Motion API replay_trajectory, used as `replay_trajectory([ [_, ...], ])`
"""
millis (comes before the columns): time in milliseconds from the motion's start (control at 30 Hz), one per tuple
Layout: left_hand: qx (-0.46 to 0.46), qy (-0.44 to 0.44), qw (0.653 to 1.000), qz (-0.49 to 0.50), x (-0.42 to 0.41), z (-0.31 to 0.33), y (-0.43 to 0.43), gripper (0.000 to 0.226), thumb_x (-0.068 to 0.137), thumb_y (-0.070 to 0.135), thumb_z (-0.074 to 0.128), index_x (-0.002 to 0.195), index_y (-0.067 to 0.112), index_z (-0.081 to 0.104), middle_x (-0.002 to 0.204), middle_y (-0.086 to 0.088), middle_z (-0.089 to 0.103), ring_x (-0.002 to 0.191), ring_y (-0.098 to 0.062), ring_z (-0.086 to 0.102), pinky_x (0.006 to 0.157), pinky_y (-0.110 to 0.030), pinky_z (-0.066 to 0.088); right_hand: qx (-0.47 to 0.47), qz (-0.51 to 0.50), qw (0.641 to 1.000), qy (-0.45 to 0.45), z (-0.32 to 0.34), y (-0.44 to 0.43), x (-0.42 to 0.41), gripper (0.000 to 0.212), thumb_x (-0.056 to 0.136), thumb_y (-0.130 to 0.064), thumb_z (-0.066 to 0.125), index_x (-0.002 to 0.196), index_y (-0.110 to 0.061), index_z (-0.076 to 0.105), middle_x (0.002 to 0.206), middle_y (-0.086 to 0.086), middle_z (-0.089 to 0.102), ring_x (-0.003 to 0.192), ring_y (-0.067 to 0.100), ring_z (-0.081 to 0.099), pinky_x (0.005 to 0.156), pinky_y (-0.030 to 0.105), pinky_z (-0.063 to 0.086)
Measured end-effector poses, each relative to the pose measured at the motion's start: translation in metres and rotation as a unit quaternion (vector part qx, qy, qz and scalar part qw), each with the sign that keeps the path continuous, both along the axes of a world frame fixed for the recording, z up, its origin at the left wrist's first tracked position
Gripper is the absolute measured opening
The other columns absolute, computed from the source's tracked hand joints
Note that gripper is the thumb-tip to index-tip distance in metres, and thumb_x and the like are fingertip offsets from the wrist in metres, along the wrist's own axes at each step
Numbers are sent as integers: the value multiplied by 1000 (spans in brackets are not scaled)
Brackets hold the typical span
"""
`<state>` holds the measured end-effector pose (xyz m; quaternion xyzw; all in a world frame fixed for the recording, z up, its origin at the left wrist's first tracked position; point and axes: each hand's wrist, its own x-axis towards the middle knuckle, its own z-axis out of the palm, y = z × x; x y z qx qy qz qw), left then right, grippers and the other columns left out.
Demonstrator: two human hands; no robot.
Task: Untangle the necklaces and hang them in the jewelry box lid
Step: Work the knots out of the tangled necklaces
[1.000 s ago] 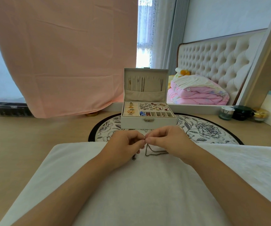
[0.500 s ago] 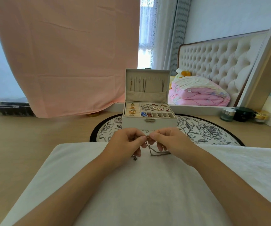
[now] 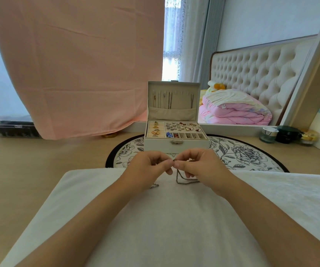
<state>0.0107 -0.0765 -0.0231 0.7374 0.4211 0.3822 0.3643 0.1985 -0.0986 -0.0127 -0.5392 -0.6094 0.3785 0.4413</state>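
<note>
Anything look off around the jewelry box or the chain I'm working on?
Nothing stands out. The jewelry box sits square on the floral mat, lid upright with necklaces hanging straight. The left hand and right hand pinch the chain above the white towel; its slack loops loosely there, no spill visible.

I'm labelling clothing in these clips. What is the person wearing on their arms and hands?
Nothing shows. The left hand and right hand are bare, with no gloves or rings visible. The left forearm and right forearm are bare as far as the frame's lower edge: no sleeves, watch or bracelet in view.
</note>
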Motion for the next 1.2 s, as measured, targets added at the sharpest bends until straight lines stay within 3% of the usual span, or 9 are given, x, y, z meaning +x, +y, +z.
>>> replay_trajectory([
  [167,-43,-23,998,-35,-4,5,-3,13,94,19,68,93,29,76,83,6,77,63,-2,60,63,-17,46,36,14,999,-5,-2,2,4,22,72,-11,88,81,-27,77,82,12,69,73,17,60,76,38,50],
  [233,4,3,1000,-31,-6,4,-2,11,91,20,72,92,30,75,80,11,76,63,-8,58,63,-19,46,46,63,997,5,-1,3,3,39,74,-3,85,102,-29,74,100,1,74,91,15,69,88,35,56],
  [300,49,27,998,-25,-7,3,-1,14,90,19,73,91,33,74,73,20,71,53,-2,45,54,-15,39,27,106,994,24,-1,2,3,48,79,5,79,118,-21,67,108,4,75,101,17,72,92,32,57],
  [467,123,57,990,24,-9,3,1,25,88,22,75,87,46,69,76,29,68,59,-10,55,57,-18,46,51,16,999,-11,1,-1,-2,17,79,-1,81,87,-15,79,79,9,77,61,14,66,67,26,54],
  [700,107,4,993,57,-8,3,3,16,87,23,76,94,38,73,81,26,71,57,-5,50,59,-14,47,115,-36,991,-51,2,0,0,16,72,-16,89,74,-28,78,59,5,62,50,10,47,51,24,41],
  [833,57,-85,994,38,-5,4,0,20,84,14,79,91,32,75,82,16,74,59,-7,49,60,-18,49,135,-13,985,-111,1,-1,2,23,70,-19,90,71,-34,74,70,4,67,50,2,48,54,18,41],
  [967,36,-107,993,24,-4,3,-1,19,84,12,79,93,28,75,85,8,76,80,-32,66,76,-38,59,141,11,982,-128,0,-1,4,14,73,-29,88,74,-35,75,85,-3,72,69,15,60,65,23,45],
  [1067,46,-100,994,23,-5,4,-1,20,83,12,79,92,29,74,83,10,75,71,-16,65,69,-23,56,147,19,985,-91,0,0,2,8,83,-30,80,75,-32,77,85,-6,72,77,24,62,66,29,46],
  [1200,70,-80,994,34,-5,2,0,20,82,14,81,91,30,73,83,13,74,65,-8,59,63,-17,52,96,3,994,-49,0,1,0,4,82,-35,80,80,-31,80,87,12,74,87,40,64,79,52,55],
])
